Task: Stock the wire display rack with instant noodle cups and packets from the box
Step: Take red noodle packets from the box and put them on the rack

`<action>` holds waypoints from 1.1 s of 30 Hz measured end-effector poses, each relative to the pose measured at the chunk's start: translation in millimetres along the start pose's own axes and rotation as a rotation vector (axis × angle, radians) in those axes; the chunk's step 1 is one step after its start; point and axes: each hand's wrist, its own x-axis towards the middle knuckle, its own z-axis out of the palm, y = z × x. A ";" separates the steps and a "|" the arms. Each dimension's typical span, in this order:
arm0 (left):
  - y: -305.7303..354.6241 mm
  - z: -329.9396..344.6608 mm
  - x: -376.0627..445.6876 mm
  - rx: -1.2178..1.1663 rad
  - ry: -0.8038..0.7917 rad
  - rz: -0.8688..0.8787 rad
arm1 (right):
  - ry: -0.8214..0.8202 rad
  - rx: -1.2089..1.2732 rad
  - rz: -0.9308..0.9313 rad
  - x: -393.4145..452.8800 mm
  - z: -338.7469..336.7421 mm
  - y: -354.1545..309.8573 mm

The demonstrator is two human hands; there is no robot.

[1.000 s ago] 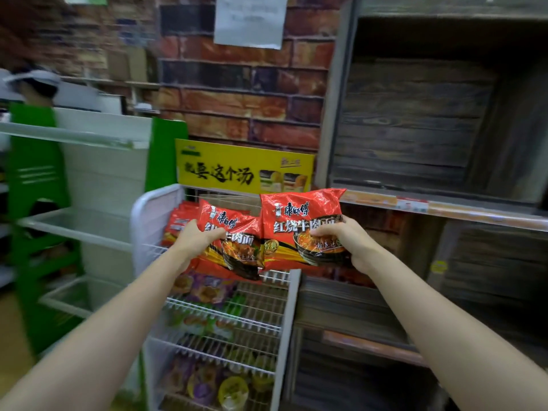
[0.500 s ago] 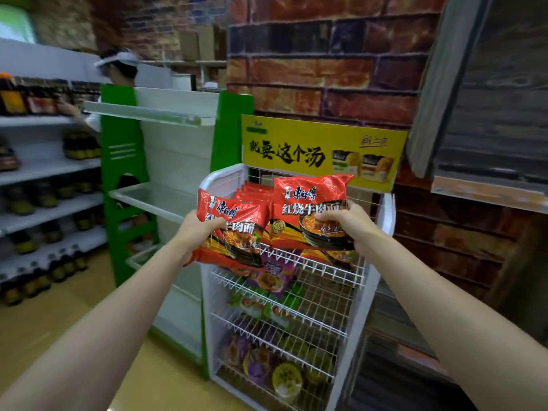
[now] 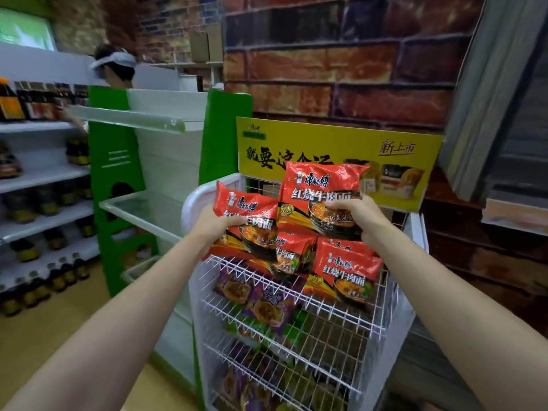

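A white wire display rack point(image 3: 299, 310) stands in front of me with a yellow sign on top. My left hand point(image 3: 212, 225) grips a red noodle packet point(image 3: 252, 223) over the left of the top tier. My right hand point(image 3: 357, 216) grips a second red noodle packet point(image 3: 320, 194), held upright above the top tier. More red packets point(image 3: 347, 271) lie in the top tier below my hands. Purple packets point(image 3: 261, 304) fill the tier beneath. The box is out of view.
A green and white shelf unit point(image 3: 142, 185) stands left of the rack. Bottles point(image 3: 44, 102) line the shelves at far left, where another person point(image 3: 114, 66) works. A brick wall is behind; a dark wooden shelf unit point(image 3: 504, 161) is on the right.
The view has swung left and closer to the rack. Both hands have kept their packets and now hold them right over the top tier, where more red packets show.
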 end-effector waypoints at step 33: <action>-181.6 -46.5 254.5 0.346 -0.349 0.008 | 0.241 -0.013 0.371 109.5 167.1 197.3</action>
